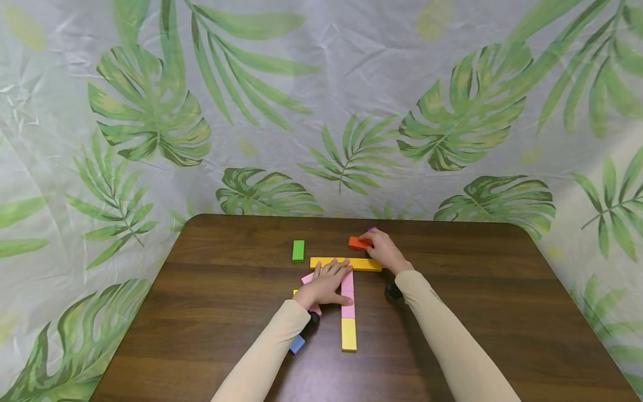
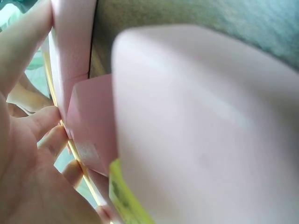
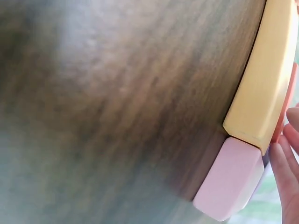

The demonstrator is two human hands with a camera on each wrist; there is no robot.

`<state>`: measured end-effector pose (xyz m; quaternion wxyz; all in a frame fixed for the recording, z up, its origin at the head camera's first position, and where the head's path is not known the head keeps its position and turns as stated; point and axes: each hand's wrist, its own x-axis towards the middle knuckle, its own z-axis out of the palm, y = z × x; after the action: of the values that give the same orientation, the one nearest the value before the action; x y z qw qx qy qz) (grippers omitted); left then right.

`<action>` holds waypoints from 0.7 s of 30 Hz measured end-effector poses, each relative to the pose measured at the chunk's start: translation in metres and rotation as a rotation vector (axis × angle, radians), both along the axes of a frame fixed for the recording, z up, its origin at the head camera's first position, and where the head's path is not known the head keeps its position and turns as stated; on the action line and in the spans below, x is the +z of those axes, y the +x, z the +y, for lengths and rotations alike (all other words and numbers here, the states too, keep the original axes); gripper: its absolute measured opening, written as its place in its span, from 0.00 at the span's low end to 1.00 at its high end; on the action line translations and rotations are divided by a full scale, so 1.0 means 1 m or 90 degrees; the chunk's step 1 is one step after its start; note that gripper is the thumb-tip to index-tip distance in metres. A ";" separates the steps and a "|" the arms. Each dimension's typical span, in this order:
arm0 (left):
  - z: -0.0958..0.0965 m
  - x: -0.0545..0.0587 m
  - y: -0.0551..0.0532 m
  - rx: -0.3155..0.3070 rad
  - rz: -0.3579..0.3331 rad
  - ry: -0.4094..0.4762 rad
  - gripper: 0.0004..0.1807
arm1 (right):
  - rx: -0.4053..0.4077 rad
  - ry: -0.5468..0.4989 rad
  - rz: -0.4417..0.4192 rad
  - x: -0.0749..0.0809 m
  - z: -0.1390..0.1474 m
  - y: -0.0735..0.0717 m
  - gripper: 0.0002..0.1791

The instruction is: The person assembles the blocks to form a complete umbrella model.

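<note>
My right hand [image 1: 385, 250] pinches a red block [image 1: 354, 243] between thumb and fingers, just beyond a horizontal yellow-orange row [image 1: 369, 265]. A purple block [image 1: 372, 228] peeks out behind that hand. My left hand [image 1: 324, 287] lies with fingers spread over the pink blocks, its fingertips at the row and its thumb on the pink column [image 1: 348, 307]. Below the column, a pale yellow block [image 1: 349, 335] continues the line toward me. Loose pink blocks beneath the left hand are partly hidden; one pink block [image 2: 201, 121] looms large and blurred in the left wrist view.
On the brown wooden table [image 1: 226, 312], a green block [image 1: 298, 251] lies left of the row. A blue block [image 1: 297, 344] shows beside my left sleeve, and a bright yellow block [image 2: 124, 196] is partly covered. A leaf-patterned cloth [image 1: 321, 111] hangs behind the table.
</note>
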<state>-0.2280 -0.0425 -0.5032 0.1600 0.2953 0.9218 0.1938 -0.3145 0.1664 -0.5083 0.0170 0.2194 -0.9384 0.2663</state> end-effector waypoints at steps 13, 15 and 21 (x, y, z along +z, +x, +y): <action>-0.002 0.004 0.002 -0.002 -0.004 0.014 0.45 | 0.053 0.013 0.054 -0.001 0.022 0.020 0.17; -0.002 0.003 0.002 -0.001 -0.004 0.014 0.45 | 0.069 0.032 0.053 -0.001 0.024 0.021 0.17; -0.001 0.002 0.001 -0.001 -0.006 0.020 0.45 | 0.080 0.062 0.058 -0.003 0.025 0.019 0.19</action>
<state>-0.2269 -0.0434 -0.5007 0.1600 0.2978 0.9175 0.2096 -0.2959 0.1917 -0.5115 0.0320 0.2904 -0.9328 0.2109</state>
